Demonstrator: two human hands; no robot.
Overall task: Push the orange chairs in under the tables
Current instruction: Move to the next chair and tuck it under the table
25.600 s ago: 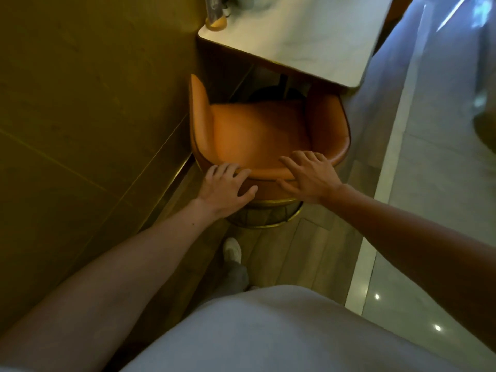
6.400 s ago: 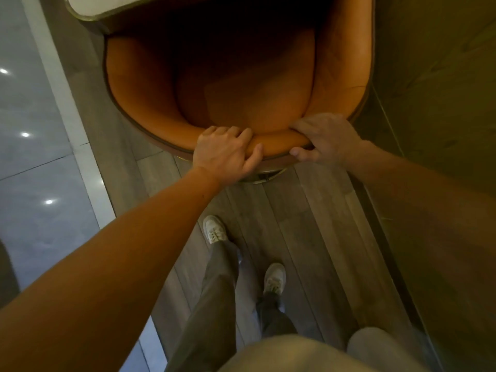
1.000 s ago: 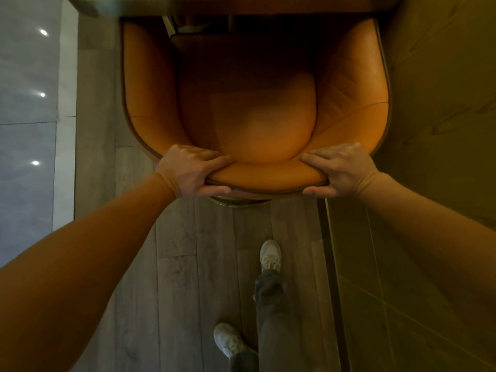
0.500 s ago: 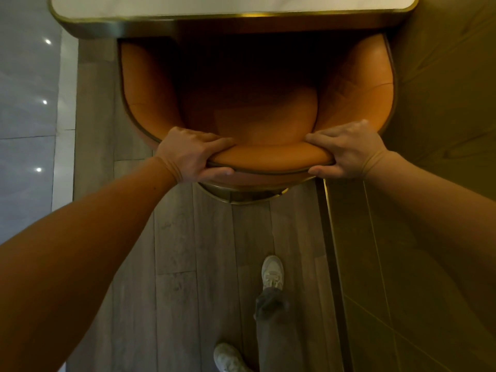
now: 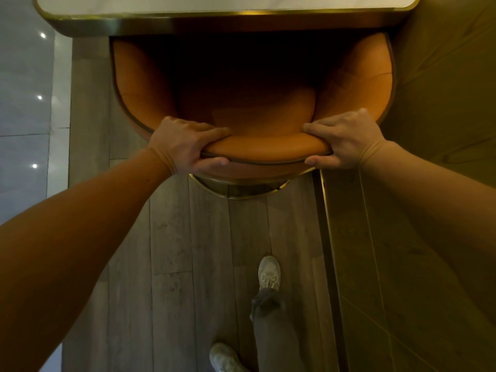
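An orange tub chair with a round gold base stands in front of me, seen from above. Its seat lies in shadow, partly under the white table with a gold rim at the top of the view. My left hand grips the left end of the padded backrest top, fingers inside and thumb outside. Gripping the right end of the same backrest in the same way is my right hand. Both arms are stretched forward.
A dark olive wall panel runs close along the chair's right side. Grey wood planks lie underfoot, with glossy pale tiles to the left. My shoes stand behind the chair.
The chair has slid forward, further under the table edge, so more of its seat is in shadow. Both hands keep the same grip on the backrest.
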